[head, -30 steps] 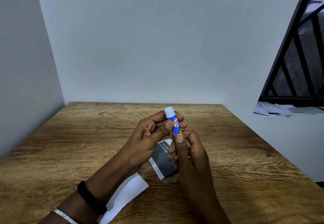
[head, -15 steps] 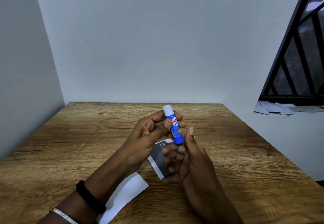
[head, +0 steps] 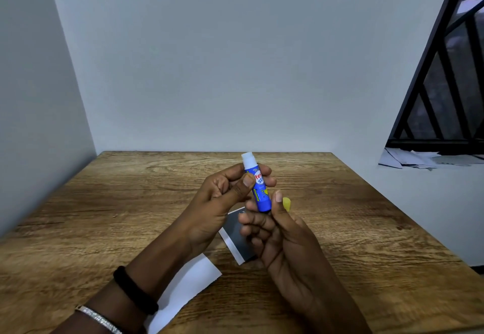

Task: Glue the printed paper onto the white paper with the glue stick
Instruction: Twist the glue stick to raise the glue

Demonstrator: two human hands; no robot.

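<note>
Nearest, the white paper [head: 188,284] lies on the counter [head: 104,202] under the left forearm, with the printed paper [head: 235,239] just beyond it, beneath both hands. Above them the left hand [head: 222,197] has its fingers pinched round the uncapped glue stick [head: 258,187], which stands upright. The right hand [head: 282,239] curls its fingers at the stick's base, though I can't tell whether they grip it. What looks like a yellow cap [head: 287,204] shows behind its thumb. No gluing has begun, and next, I'd judge, the tip must be brought down onto a paper.

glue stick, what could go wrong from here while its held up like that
The glue stick is held in the air by the left hand, with the right hand at its base. A slip could drop it on the printed paper below and might smear its face. The white paper lies loose under the left forearm and may shift.
</note>
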